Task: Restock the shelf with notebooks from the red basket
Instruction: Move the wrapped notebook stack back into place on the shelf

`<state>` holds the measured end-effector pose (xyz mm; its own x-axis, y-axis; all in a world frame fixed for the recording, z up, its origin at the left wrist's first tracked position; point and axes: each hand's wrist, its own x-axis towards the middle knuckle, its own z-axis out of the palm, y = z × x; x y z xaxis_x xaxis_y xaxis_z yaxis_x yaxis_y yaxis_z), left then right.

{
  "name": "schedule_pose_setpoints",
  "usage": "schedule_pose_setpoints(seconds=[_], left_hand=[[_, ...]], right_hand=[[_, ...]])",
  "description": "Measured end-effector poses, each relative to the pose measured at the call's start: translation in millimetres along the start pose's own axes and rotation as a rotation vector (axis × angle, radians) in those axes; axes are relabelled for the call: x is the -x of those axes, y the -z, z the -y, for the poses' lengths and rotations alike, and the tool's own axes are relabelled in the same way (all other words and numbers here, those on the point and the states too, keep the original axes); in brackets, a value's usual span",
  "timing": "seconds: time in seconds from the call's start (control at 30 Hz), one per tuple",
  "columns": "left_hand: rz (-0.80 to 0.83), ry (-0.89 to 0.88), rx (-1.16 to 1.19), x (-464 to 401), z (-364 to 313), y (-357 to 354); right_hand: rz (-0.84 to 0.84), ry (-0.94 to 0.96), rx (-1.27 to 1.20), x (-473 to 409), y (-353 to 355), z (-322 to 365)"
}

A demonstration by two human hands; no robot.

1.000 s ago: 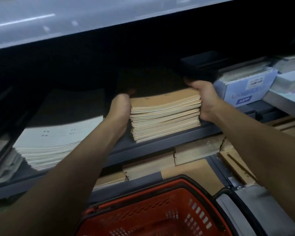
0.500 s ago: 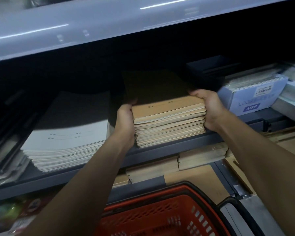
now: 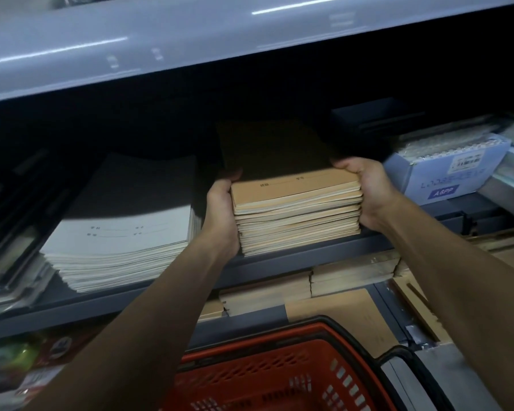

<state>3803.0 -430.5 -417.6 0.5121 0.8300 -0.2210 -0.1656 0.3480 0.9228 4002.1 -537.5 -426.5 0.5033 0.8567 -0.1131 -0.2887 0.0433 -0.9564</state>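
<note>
Two hands clamp a stack of brown notebooks [image 3: 297, 212] from either side: the left hand [image 3: 221, 215] has its fingers curled round the stack's left edge, thumb up near the top cover, and the right hand [image 3: 365, 191] grips the right edge the same way. That stack sits on the dark shelf [image 3: 309, 256], its front edge close to the shelf's lip and its back half reaching into shadow. Just to its left lies a taller pile of pale grey notebooks [image 3: 122, 241] (the printing on the top cover is too blurred to read). To the right stands a light blue box [image 3: 445, 173] with a label. Below the shelf, more brown packs [image 3: 353, 274] line a lower level, and the red basket [image 3: 279, 378] sits nearest, under the forearms.
</note>
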Motion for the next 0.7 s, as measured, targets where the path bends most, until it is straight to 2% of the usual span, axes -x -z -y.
schedule_pose_setpoints(seconds=[0.27, 0.5, 0.7], left_hand=[[0.037, -0.024, -0.058, 7.5, -3.9, -0.8], [0.044, -0.068, -0.089, 32.7, -4.9, 3.8], [0.078, -0.137, -0.158, 69.2, 10.9, 25.8]], right_hand=[[-0.058, -0.030, -0.017, 5.2, -3.9, 3.1], [-0.187, 0.057, -0.084, 27.4, -10.2, -0.9], [-0.294, 0.169, 0.105, 74.7, -11.8, -20.7]])
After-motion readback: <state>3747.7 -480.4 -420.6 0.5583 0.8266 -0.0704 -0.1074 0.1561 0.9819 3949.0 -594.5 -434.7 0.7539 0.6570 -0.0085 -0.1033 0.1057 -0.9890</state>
